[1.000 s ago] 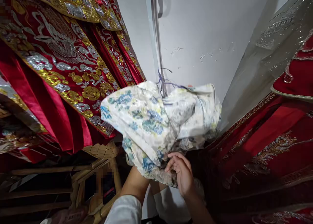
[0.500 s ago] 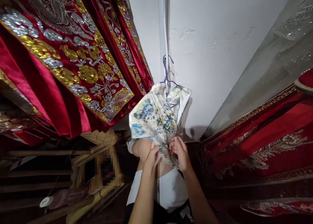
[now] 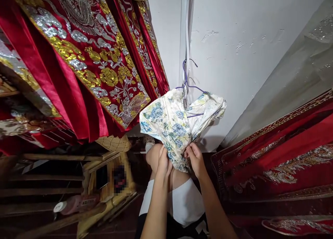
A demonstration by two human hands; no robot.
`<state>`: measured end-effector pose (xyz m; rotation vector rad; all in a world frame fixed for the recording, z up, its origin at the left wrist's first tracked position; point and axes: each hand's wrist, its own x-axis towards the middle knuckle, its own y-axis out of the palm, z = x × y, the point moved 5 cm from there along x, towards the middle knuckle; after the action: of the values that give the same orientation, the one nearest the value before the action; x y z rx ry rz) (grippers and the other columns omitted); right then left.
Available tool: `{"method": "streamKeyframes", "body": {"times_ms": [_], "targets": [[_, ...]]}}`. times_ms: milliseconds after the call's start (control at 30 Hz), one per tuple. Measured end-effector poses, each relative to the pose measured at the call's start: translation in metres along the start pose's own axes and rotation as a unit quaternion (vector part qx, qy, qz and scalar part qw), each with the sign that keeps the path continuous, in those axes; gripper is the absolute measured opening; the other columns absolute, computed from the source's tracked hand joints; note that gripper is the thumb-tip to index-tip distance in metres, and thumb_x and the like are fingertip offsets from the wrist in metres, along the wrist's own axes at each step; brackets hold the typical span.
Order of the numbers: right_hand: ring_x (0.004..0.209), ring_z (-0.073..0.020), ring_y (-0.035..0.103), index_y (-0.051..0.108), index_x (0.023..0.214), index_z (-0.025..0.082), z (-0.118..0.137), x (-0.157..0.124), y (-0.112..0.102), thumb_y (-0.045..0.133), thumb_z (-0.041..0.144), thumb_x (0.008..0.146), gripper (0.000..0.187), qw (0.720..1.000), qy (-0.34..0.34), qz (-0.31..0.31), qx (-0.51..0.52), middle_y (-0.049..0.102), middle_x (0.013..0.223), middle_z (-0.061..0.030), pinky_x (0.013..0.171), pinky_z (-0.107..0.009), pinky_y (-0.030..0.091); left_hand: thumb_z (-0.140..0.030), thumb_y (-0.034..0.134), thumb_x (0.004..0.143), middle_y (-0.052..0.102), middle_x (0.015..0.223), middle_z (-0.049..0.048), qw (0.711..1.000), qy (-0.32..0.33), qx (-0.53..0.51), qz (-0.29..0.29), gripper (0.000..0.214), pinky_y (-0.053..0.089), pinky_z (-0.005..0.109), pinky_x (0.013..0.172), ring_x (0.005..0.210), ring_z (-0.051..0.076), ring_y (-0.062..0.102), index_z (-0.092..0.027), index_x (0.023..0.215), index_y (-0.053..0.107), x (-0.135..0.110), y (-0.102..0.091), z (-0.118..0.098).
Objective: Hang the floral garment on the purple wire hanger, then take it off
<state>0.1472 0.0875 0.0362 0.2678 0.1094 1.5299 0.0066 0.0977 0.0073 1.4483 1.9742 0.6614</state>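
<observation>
A white short-sleeved blouse (image 3: 173, 122) with blue and yellow flowers hangs in front of me on a thin purple wire hanger (image 3: 185, 80). My left hand (image 3: 164, 162) pinches the blouse's lower left edge. On the other side, my right hand (image 3: 194, 156) grips the lower right edge between thumb and fingers. The lower part of the cloth is gathered between both hands, above my knees. The neckline opens to the right, where the hanger's lower bar shows through. Some fingertips are hidden by the cloth.
Red robes with gold and silver sequins (image 3: 104, 65) hang at the left. Beneath them is a bamboo chair (image 3: 91, 166) with a pink bottle (image 3: 78, 203). A white wall (image 3: 223, 68) stands behind the blouse. More red embroidered cloth (image 3: 286, 162) lies along the right.
The blouse has spread wider, its right sleeve swinging out to the right. Both hands keep hold of the lower edges. The whole view has shifted slightly.
</observation>
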Motion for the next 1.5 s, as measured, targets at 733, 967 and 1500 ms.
{"method": "streamKeyframes", "body": {"times_ms": [733,967,1500], "targets": [[0.045,-0.0118,0.041,0.065,0.066,0.019,-0.010,-0.003,0.012,0.065,0.050,0.083,0.035,0.997,0.040,0.017,-0.069,0.049,0.045,0.0037,0.050,-0.027,0.031,-0.042,0.064,0.091,0.056,0.074,-0.0005,0.925,0.160,0.305,0.160,0.025,0.044,0.026,0.066,0.069,0.015,0.053,-0.018,0.084,0.060,-0.015,0.017,0.026],[0.037,-0.0112,0.042,0.068,0.063,0.021,0.060,0.054,0.017,0.066,0.038,0.074,0.021,0.995,0.034,0.022,-0.091,0.056,0.042,0.0022,0.042,-0.025,0.031,-0.034,0.057,0.096,0.060,0.080,0.0045,0.888,0.223,0.381,0.132,0.022,0.043,0.031,0.076,0.081,0.021,0.058,-0.020,0.079,0.059,-0.014,0.016,0.025],[0.038,-0.0091,0.045,0.064,0.061,0.018,0.164,0.097,0.030,0.067,0.033,0.081,0.025,0.990,-0.126,0.031,-0.057,0.055,0.041,0.0021,0.042,-0.021,0.032,-0.021,0.061,0.093,0.066,0.091,0.0050,0.817,0.377,0.401,0.174,0.010,0.044,0.029,0.073,0.076,0.018,0.057,-0.020,0.099,0.068,0.016,0.114,-0.070]]}}
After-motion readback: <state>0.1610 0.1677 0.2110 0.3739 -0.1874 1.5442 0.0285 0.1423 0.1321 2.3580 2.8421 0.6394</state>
